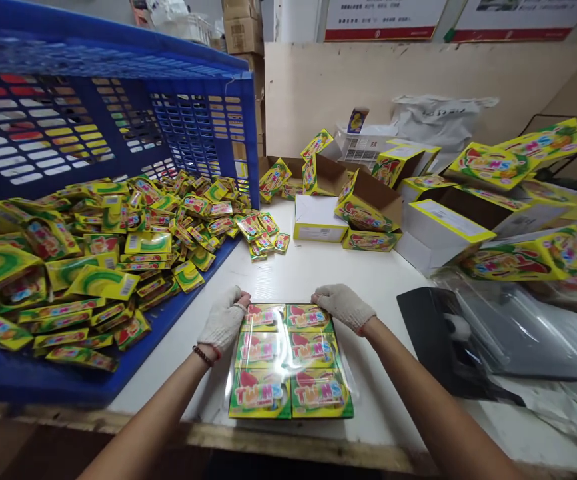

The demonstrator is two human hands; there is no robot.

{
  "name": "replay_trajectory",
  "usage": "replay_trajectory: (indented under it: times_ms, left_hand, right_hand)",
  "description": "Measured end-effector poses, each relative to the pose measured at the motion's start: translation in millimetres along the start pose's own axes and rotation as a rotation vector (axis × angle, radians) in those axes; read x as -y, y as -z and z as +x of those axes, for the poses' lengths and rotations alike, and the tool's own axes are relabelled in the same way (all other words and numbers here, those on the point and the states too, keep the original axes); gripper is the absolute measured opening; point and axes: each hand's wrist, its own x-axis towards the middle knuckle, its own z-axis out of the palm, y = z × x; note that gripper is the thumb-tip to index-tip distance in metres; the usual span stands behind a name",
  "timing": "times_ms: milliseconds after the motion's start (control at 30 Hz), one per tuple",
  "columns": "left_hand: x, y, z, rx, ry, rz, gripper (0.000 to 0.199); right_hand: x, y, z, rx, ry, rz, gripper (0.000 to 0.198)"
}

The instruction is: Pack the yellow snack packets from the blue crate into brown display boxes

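Evidently, the left hand [221,319] and the right hand [346,307], both in pale knit gloves, pinch the two far corners of a clear-wrapped pack [288,363] showing six boxes, which lies between them on the white table [276,277]. Left of the hands, a blue crate [249,133] holds a heap of small packets [148,243]; a few loose packets [251,228] lie beyond the left hand. Farther off, ahead and rightward, are open cartons [451,220], and a black tape dispenser [422,321] rests right of the right hand.
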Motion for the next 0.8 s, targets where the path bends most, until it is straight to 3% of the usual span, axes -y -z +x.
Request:
replay_trajectory:
  times_ms: [133,233,300,367,400,467,533,600,667,800]
  left_hand:
    - [15.4,-6.1,-26.2,0.003,0.022,-0.061,0.035]
    - [18.1,-2.8,-32.1,0.021,-0.022,-0.033,0.038]
    - [9.4,2.4,-27.6,0.060,-0.063,0.028,0.031]
    - [-8.4,2.4,-20.7,0.119,-0.191,0.167,0.016]
    - [-19.5,-1.8,-18.2,0.151,-0.324,0.297,0.013]
    - [-42.0,-19.9,-17.6,0.269,-0.625,0.528,0.028]
    - [-59.6,-46.4,-23.1,0.413,-0.827,0.644,0.034]
    - [-69.1,-71.0,-31.7,0.460,-0.899,0.712,0.026]
    - [-71.8,-85.7,-39.3,0.409,-0.901,0.772,0.022]
    - [-70.8,-86.8,-45.8,0.407,-0.939,0.837,0.029]
  right_hand:
    - [-9.0,-5.0,-23.0,0.047,-0.035,0.055,0.033]
    - [-13.6,-10.5,-41.8,-0.040,-0.044,0.061,0.034]
    - [-13.5,-13.0,-48.8,-0.102,-0.041,0.013,0.032]
    - [-12.0,-13.6,-50.1,-0.114,-0.039,-0.033,0.030]
    - [-11.1,-13.2,-49.1,-0.110,-0.041,-0.043,0.029]
    - [-9.6,-11.5,-45.4,-0.095,-0.049,-0.046,0.028]
    - [-8.6,-10.4,-42.2,-0.084,-0.055,-0.053,0.025]
    - [-8.2,-11.6,-44.0,-0.084,-0.064,-0.051,0.022]
    - [-7.7,-15.8,-54.5,-0.115,-0.086,-0.041,0.024]
    - [-4.1,-28.5,-103.2,-0.132,-0.153,0.220,0.051]
